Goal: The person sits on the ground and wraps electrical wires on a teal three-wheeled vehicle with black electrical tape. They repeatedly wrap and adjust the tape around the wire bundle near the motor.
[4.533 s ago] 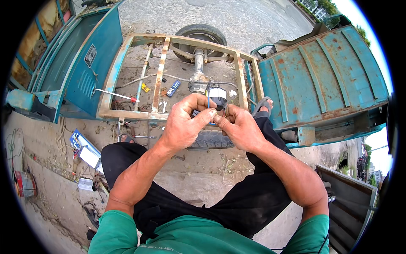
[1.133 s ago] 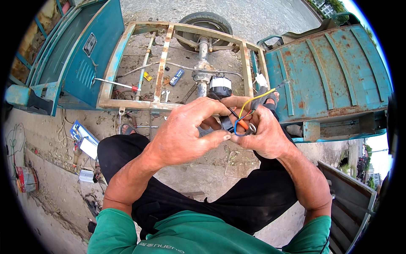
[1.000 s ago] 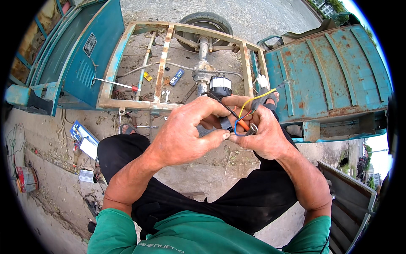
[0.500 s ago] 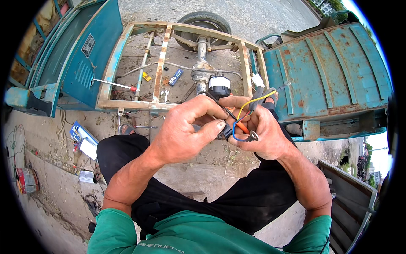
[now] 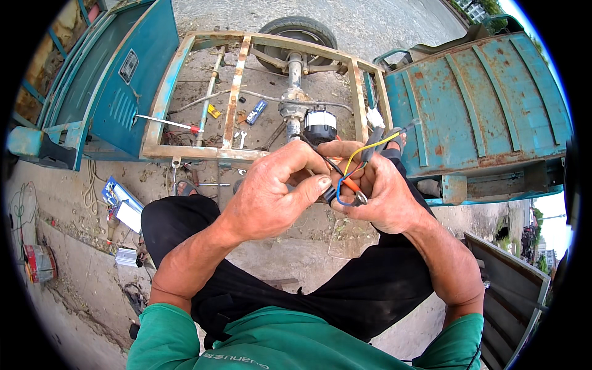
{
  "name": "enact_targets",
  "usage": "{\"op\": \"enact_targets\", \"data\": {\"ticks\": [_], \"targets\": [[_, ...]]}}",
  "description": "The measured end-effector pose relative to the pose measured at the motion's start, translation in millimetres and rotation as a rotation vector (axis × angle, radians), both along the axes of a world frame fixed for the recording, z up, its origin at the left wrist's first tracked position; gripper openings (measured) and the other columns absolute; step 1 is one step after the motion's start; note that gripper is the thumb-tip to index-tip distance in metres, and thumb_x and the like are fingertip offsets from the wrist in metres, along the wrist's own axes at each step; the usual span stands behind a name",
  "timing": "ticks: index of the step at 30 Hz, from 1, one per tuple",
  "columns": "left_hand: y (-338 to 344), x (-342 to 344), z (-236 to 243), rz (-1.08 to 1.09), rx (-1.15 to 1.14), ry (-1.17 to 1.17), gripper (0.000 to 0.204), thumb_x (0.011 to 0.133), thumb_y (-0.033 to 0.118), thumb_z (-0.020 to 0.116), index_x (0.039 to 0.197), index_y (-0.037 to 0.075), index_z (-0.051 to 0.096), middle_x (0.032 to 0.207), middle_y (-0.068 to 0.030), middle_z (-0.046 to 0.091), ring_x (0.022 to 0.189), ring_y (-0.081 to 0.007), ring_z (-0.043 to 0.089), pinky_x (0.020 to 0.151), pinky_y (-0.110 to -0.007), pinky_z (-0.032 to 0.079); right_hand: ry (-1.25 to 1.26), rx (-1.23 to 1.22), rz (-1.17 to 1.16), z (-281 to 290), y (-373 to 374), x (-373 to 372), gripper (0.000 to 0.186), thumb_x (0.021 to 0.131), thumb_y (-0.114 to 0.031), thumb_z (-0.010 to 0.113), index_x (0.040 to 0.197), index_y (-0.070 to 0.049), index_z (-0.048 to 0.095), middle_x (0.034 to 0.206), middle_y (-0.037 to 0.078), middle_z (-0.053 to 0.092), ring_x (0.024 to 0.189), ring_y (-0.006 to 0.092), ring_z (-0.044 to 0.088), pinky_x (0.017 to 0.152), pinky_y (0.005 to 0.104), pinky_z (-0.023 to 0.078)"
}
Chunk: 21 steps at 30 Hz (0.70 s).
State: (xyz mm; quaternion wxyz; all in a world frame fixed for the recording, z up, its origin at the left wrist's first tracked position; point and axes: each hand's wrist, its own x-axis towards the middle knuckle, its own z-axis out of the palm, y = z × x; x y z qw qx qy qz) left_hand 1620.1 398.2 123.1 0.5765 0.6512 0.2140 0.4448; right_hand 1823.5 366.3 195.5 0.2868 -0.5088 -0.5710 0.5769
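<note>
1. At the far left a teal metal panel [image 5: 117, 80] stands on edge beside the ground, and papers [image 5: 122, 206] lie on the concrete below it.
2. Next comes the rusty frame [image 5: 237, 92] of a stripped cart; a screwdriver [image 5: 169, 122] rests across its left rail, and small tools lie inside on the dirt.
3. The left hand [image 5: 271, 191] is curled, its thumb and forefinger pressed on a bundle of wires [image 5: 345, 176] just in front of the frame's near rail.
4. The wires, yellow, blue, orange and black, run between both hands; the blue one loops and the orange one ends in a bare metal tip.
5. The right hand [image 5: 385, 197] is closed around the same bundle, pinching the loose ends.
6. The ends look separate, so the joining seems unfinished; the motor [image 5: 319, 126] on the axle sits behind, near the wires.
7. At the right a rusted teal cart bed [image 5: 481, 105] lies tilted.
</note>
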Motion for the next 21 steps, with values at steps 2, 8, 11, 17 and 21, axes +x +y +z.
{"op": "enact_targets", "data": {"ticks": [2, 8, 11, 17, 21], "targets": [[-0.6, -2.2, 1.7, 0.019, -0.030, 0.037, 0.010, 0.093, 0.001, 0.062, 0.102, -0.002, 0.063, 0.098, -0.0075, 0.064, 0.088, -0.0125, 0.064, 0.079, -0.030, 0.055, 0.021, -0.013, 0.004, 0.5, -0.1, -0.6, 0.068, 0.080, 0.006, 0.069, 0.144, 0.003, 0.044, 0.097, 0.002, 0.067, 0.082, 0.0025, 0.056, 0.075, 0.0221, 0.049], [3.4, -10.3, 12.1, 0.122, 0.052, 0.019, 0.016, 0.086, -0.001, 0.068, 0.103, 0.000, 0.071, 0.102, -0.0103, 0.069, 0.088, -0.0154, 0.067, 0.077, -0.031, 0.055, -0.051, -0.002, -0.023, 5.1, 2.2, 2.2, 0.067, 0.081, 0.001, 0.070, 0.144, 0.004, 0.045, 0.095, 0.001, 0.067, 0.082, 0.0031, 0.055, 0.075, 0.0223, 0.048], [5.2, -15.7, 16.4, 0.201, 0.333, 0.134, 0.022, 0.079, -0.004, 0.072, 0.101, 0.001, 0.072, 0.100, -0.0119, 0.070, 0.087, -0.0208, 0.069, 0.075, -0.033, 0.055, -0.033, -0.003, -0.045, 3.8, 3.8, 1.7, 0.068, 0.081, 0.000, 0.071, 0.143, 0.005, 0.045, 0.095, 0.003, 0.067, 0.082, 0.0039, 0.055, 0.076, 0.0231, 0.048], [-0.3, -9.3, 16.7, 0.302, 0.566, 0.230, 0.024, 0.070, -0.006, 0.072, 0.092, 0.003, 0.071, 0.093, -0.0121, 0.069, 0.081, -0.0285, 0.068, 0.070, -0.037, 0.054, -0.013, -0.010, -0.091, -0.2, 1.0, -1.3, 0.068, 0.080, -0.001, 0.070, 0.143, 0.006, 0.044, 0.094, 0.004, 0.068, 0.081, 0.0056, 0.056, 0.076, 0.0234, 0.048], [-3.0, -2.6, 13.4, 0.368, 0.668, 0.269, 0.022, 0.066, -0.005, 0.071, 0.086, 0.004, 0.066, 0.087, -0.0087, 0.065, 0.077, -0.0278, 0.065, 0.069, -0.039, 0.052, -0.063, -0.009, -0.052, -1.0, 1.5, 0.4, 0.069, 0.078, -0.001, 0.069, 0.142, 0.007, 0.045, 0.088, 0.004, 0.068, 0.076, 0.0056, 0.056, 0.070, 0.0231, 0.047]]}}
